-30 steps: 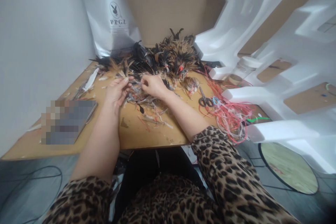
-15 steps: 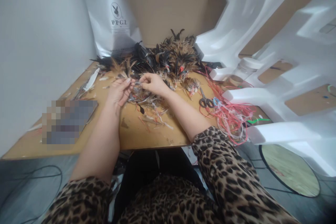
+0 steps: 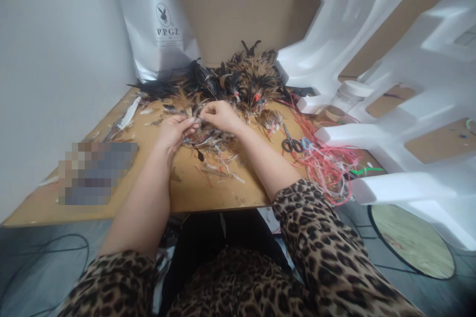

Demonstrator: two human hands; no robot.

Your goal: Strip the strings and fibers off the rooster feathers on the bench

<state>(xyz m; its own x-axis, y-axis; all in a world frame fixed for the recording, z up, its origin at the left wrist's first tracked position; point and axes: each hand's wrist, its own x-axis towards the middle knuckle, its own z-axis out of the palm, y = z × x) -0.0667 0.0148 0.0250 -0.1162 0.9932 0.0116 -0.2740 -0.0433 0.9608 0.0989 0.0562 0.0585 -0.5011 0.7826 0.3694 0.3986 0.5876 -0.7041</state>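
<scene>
Brown feathers (image 3: 185,103) stand up from the pinched fingers of my left hand (image 3: 175,131), over the middle of the table. Close beside it on the right, my right hand (image 3: 222,116) is also pinched, its fingertips nearly meeting the left ones at the feather base. Whether it grips a feather or a thread is too small to tell. Beneath both hands lies a tangle of feather scraps and pinkish strands (image 3: 211,142). Behind them is a large heap of brown and black feathers (image 3: 256,77). A small feather bunch (image 3: 272,121) rests to the right.
Black-handled scissors (image 3: 292,144) lie right of my right forearm, beside tangled red and white strings (image 3: 327,163). White foam pieces (image 3: 405,187) and a clear jar (image 3: 349,95) are farther right. A blurred flat object (image 3: 98,173) is on the left. A white bag (image 3: 159,54) stands behind.
My left hand has moved slightly right, its fingers closing more over the feather base. The feathers it holds have shifted right and spread wider. My right hand has risen a little.
</scene>
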